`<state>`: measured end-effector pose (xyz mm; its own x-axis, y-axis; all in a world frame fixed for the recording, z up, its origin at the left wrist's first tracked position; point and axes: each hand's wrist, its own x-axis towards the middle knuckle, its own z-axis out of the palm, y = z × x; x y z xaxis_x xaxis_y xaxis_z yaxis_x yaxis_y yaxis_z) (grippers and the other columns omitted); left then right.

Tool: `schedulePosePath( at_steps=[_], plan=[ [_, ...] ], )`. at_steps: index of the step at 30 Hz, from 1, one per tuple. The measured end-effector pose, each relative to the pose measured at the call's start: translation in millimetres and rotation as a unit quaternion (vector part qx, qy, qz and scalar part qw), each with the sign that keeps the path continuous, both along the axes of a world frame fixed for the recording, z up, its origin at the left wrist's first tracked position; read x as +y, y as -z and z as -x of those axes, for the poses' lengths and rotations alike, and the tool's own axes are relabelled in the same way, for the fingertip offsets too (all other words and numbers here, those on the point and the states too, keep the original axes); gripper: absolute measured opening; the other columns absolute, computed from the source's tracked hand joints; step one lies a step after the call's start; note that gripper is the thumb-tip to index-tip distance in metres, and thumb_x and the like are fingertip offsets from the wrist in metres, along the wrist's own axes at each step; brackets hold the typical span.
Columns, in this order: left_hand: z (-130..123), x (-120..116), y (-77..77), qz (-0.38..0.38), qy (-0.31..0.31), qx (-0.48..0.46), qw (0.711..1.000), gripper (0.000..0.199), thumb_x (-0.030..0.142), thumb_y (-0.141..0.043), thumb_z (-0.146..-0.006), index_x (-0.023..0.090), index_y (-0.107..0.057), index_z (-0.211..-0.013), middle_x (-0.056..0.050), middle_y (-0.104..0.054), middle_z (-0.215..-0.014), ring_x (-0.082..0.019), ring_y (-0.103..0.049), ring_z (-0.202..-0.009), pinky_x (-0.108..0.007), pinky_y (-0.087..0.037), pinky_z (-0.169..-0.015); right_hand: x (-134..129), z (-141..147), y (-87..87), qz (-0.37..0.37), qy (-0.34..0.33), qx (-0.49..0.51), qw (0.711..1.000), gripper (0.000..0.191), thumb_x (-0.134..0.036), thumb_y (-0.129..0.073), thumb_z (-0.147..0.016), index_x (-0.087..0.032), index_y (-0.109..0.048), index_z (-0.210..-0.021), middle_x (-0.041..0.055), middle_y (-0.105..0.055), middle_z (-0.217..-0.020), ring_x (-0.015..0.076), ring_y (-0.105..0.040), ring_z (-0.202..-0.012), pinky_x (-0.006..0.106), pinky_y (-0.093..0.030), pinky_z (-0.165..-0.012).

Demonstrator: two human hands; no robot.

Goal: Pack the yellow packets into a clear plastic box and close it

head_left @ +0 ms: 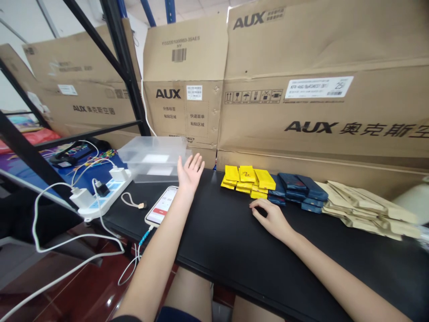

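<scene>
My left hand [191, 172] is raised palm up with its fingers spread, holding nothing, just in front of a clear plastic box [154, 156]. Under that forearm lies a phone [162, 206] with a timer on its screen. My right hand [270, 217] hovers at or rests on the black table [214, 232], fingers curved and apart from the thumb, nothing visible in it. Just beyond it are stacked yellow packets [248, 176]. Dark blue packets [296, 188] stand to their right, followed by beige packets [365, 205].
Large cardboard sheets [321, 53] stand behind the table. At the left are a white power strip [103, 197] with plugs and loose white cables, a short cable [132, 201], and a black metal frame [134, 89]. A whitish rounded object [414, 201] is at the far right.
</scene>
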<state>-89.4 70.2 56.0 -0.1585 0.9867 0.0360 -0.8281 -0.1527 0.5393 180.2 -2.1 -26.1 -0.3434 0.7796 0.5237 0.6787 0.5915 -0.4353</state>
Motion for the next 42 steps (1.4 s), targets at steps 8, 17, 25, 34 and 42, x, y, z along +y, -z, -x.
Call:
schedulePosePath(
  at_steps=[8, 17, 25, 34, 42],
  plan=[
    [-15, -2, 8.7, -0.021, -0.237, 0.335, 0.912, 0.042, 0.029, -0.052, -0.086, 0.027, -0.043, -0.127, -0.010, -0.057, -0.121, -0.019, -0.059, -0.107, -0.034, -0.048, -0.089, 0, 1, -1.1, -0.003, -0.002, 0.006, 1.000, 0.012, -0.022, -0.049, -0.085, -0.021, -0.061, -0.083, 0.0059, -0.066, -0.087, 0.0222, -0.064, -0.085, 0.037, -0.051, -0.079],
    [-5, -15, 5.4, 0.000, -0.395, 0.791, 0.467, 0.069, 0.027, -0.056, -0.080, 0.018, -0.030, -0.144, -0.016, -0.006, -0.155, -0.039, 0.004, -0.141, -0.060, -0.010, -0.110, -1, -1, 2.2, 0.009, 0.001, 0.008, 1.000, 0.012, -0.022, -0.049, -0.085, -0.020, -0.061, -0.084, 0.0063, -0.065, -0.088, 0.0216, -0.063, -0.086, 0.037, -0.049, -0.080],
    [1, -1, 23.4, 0.024, -0.336, 0.850, 0.405, 0.076, 0.027, -0.064, -0.076, 0.020, -0.031, -0.143, -0.016, 0.002, -0.155, -0.041, 0.006, -0.140, -0.064, -0.009, -0.108, 0, -1, 2.5, 0.015, -0.002, 0.012, 1.000, 0.012, -0.022, -0.049, -0.085, -0.021, -0.061, -0.085, 0.0065, -0.065, -0.089, 0.0219, -0.062, -0.086, 0.037, -0.049, -0.080],
    [-1, -2, 22.6, 0.054, -0.358, 0.833, 0.418, 0.084, 0.030, -0.060, -0.077, 0.002, -0.018, -0.144, -0.024, 0.001, -0.153, -0.040, 0.008, -0.140, -0.063, -0.007, -0.108, 0, 0, 0.6, 0.012, 0.002, 0.008, 1.000, 0.012, -0.021, -0.049, -0.084, -0.020, -0.061, -0.084, 0.0067, -0.065, -0.088, 0.0218, -0.062, -0.086, 0.037, -0.049, -0.081],
    [3, 4, 25.8, 0.060, -0.383, 0.788, 0.479, 0.081, 0.027, -0.055, -0.078, -0.007, -0.016, -0.141, -0.031, 0.002, -0.150, -0.036, 0.006, -0.141, -0.057, -0.007, -0.111, -1, 1, -0.7, 0.016, 0.001, 0.008, 1.000, 0.013, -0.022, -0.049, -0.084, -0.020, -0.061, -0.084, 0.0067, -0.065, -0.088, 0.0217, -0.062, -0.086, 0.037, -0.049, -0.081]
  ],
)
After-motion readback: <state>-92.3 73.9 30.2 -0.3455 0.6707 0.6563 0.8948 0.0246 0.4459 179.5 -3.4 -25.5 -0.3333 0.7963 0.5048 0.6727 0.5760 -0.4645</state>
